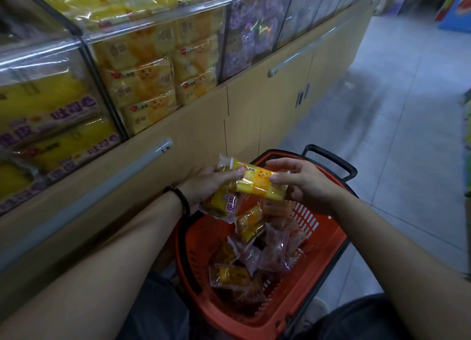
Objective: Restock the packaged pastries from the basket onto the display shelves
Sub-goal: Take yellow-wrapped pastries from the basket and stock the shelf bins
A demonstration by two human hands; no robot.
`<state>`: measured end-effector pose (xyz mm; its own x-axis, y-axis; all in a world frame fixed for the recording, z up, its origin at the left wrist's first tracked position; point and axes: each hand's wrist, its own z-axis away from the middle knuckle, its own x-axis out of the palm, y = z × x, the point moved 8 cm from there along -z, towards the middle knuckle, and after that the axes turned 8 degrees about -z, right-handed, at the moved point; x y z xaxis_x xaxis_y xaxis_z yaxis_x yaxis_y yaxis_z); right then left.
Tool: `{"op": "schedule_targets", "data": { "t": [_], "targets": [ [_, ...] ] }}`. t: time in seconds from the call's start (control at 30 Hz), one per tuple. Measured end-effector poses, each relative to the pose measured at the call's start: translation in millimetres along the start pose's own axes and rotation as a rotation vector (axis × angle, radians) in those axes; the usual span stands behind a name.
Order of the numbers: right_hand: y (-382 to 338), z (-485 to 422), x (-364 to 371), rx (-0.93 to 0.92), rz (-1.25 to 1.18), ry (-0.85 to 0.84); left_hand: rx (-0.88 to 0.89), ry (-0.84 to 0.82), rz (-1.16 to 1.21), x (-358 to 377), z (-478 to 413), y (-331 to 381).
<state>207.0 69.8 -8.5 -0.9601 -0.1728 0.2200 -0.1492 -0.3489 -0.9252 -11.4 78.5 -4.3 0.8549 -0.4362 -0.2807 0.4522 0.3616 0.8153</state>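
Above the orange basket (313,283) both hands hold a yellow packaged pastry (257,183). My left hand (206,184) grips its left end and also clutches a second yellow pack with purple print (221,203) underneath. My right hand (305,184) pinches the right end of the top pack. The basket holds several more wrapped pastries (251,253), some yellow, some pinkish. The display shelf (153,67) at upper left has clear-fronted bins stacked with matching yellow packs.
A tan cabinet (244,105) with grey handles runs under the bins. Purple-packaged goods (249,31) fill the bin further right. The tiled aisle floor (397,125) lies to the right of the basket. My knees in dark trousers flank the basket.
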Motion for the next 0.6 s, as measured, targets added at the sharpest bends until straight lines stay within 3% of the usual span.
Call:
{"op": "schedule_targets", "data": {
  "t": [0.1,0.23,0.33,0.53,0.6],
  "targets": [
    [-6.0,10.3,12.3,-0.008,0.071,-0.018,-0.018,-0.020,0.023,-2.7,18.0,1.4],
    [-23.6,30.5,17.2,-0.115,-0.074,0.050,-0.040,-0.109,0.012,-9.9,50.3,2.8],
    [-42.7,51.7,34.2,-0.173,-0.051,0.001,-0.019,-0.100,-0.036,-22.2,84.7,15.6],
    [-126.1,92.0,65.8,-0.331,-0.056,-0.080,0.074,-0.159,-0.166,-53.1,166.8,65.5],
    [-162.5,100.7,78.8,-0.423,-0.020,-0.085,0.102,-0.119,-0.307,-64.7,196.3,82.0]
  ]
}}
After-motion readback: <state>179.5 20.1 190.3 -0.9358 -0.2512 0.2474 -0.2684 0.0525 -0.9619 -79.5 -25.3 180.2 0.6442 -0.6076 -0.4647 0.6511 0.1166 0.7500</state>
